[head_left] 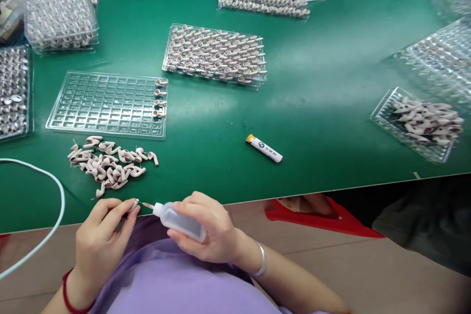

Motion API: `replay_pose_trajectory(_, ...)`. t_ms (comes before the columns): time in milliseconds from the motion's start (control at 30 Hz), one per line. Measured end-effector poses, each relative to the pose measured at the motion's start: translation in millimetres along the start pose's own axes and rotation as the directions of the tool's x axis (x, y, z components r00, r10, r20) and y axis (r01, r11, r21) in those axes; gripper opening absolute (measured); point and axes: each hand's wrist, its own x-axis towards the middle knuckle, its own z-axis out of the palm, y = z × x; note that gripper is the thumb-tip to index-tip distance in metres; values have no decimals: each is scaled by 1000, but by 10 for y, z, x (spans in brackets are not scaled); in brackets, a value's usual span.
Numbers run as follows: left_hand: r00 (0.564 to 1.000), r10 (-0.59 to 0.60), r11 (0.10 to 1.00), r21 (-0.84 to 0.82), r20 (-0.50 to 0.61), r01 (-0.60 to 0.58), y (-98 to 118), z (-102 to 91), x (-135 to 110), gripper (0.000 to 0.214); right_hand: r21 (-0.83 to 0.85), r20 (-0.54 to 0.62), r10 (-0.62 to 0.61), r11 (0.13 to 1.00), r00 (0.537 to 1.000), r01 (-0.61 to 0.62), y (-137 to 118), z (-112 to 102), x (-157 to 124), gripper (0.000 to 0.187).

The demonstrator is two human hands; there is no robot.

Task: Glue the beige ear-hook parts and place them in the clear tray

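Your left hand (105,240) has its fingers pinched narrow on a small beige earbud shell (133,205), just over the near edge of the green table (324,83). Your right hand (206,228) has its fingers wrapped around a translucent squeeze bottle (180,221), tilted so that its thin needle tip (147,205) points at the shell; you can't tell from here whether the two touch.

Just beyond your left hand lies a loose pile of earbud shells (110,164), some with fine wires sticking out. Behind the pile sits a clear blister tray (103,103), with four shells in the column at its right end. Farther back, near that tray, another clear tray (213,79) is packed with shells in rows. A white lighter (265,148) with a yellow top and BMW lettering lies on the table, well to the right of the pile. Past it, near the table's right end, a smaller tray (405,144) holds a heap of shells. On your left, a white cable (55,181) curves over the table's near edge.
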Motion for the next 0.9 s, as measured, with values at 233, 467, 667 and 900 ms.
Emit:
replay_pose_trajectory(233,1000,7,1000,13,-6,-7,11,13,10,15,-27,5,-2,1000,1000,2,-3,-1,2,45)
replay_pose_trajectory(467,1000,-11,1000,-2,-7,11,7,7,0,14,-25,-4,-15,1000,1000,15,2,-2,-3,47)
replay_pose_trajectory(667,1000,-26,1000,-12,-6,26,-8,29,2,17,6,-12,-16,1000,1000,16,4,-13,-4,47)
replay_pose_trajectory(900,960,-265,912,-298,90,280,76,-64,-77,15,267,-40,251,935,967,-232,-57,-68,-29,48)
